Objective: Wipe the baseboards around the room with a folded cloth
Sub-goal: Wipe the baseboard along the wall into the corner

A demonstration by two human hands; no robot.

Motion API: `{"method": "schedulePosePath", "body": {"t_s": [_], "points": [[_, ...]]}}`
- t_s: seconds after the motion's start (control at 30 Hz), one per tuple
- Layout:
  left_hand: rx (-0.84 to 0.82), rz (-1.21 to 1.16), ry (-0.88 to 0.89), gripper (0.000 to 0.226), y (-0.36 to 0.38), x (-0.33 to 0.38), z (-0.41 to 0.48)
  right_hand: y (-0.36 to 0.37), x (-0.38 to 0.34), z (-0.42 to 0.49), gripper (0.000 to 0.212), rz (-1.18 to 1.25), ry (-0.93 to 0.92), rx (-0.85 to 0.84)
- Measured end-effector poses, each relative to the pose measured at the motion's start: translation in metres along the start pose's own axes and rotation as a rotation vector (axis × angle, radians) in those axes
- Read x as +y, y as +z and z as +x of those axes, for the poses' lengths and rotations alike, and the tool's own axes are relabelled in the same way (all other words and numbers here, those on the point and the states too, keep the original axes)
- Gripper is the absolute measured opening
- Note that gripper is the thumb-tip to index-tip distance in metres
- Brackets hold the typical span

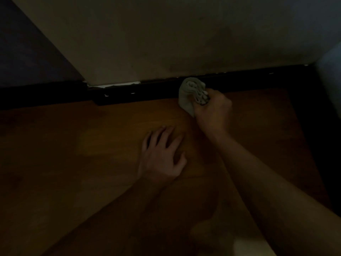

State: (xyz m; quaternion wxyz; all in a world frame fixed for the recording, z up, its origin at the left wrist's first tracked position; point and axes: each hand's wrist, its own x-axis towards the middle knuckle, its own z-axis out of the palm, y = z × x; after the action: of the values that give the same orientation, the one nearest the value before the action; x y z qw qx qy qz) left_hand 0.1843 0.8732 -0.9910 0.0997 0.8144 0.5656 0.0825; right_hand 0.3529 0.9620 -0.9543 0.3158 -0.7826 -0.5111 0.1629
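Right hand point(212, 108): grips bunched cloth point(190, 93) against dark baseboard point(156, 89). Left hand point(162, 154): spread flat on wood floor point(73, 145). Risk: cloth snags on chipped top edge; dim light, missed spots.

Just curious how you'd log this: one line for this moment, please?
right hand: grips cloth at baseboard | left hand: flat on floor | light: dim

Brown wooden floor point(73, 148) with the left hand point(162, 156) flat on its boards
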Motion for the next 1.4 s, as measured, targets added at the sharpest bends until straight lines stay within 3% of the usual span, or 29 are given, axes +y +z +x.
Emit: {"method": "schedulePosePath", "body": {"t_s": [0.13,0.27,0.4,0.6,0.7,0.93,1.13,1.4], "points": [[0.02,-0.005,-0.003,0.053,-0.001,0.0,0.0,-0.006,0.01,0.001,0.028,0.036,0.062,0.076],[-0.016,-0.007,-0.008,0.056,-0.002,-0.001,-0.001,-0.003,-0.001,-0.002,0.028,-0.007,-0.001,0.007],[-0.016,-0.017,-0.006,0.056,-0.002,0.0,0.001,-0.006,-0.001,-0.002,0.029,-0.006,0.096,0.074],[-0.019,-0.013,-0.02,0.054,-0.001,0.001,0.001,0.004,-0.015,-0.007,0.03,-0.03,-0.039,-0.005],[0.009,-0.043,-0.074,0.051,-0.005,0.016,0.012,-0.008,0.003,0.002,0.031,-0.017,0.019,0.017],[-0.048,-0.075,0.038,0.064,0.008,0.033,0.026,-0.061,0.05,0.028,0.029,0.002,0.169,0.111],[-0.03,-0.036,0.044,0.06,0.009,0.035,0.027,-0.094,0.082,0.047,0.032,-0.025,0.306,0.204],[-0.037,-0.03,0.033,0.058,0.008,0.037,0.027,-0.091,0.087,0.048,0.033,-0.014,0.263,0.178]]}}
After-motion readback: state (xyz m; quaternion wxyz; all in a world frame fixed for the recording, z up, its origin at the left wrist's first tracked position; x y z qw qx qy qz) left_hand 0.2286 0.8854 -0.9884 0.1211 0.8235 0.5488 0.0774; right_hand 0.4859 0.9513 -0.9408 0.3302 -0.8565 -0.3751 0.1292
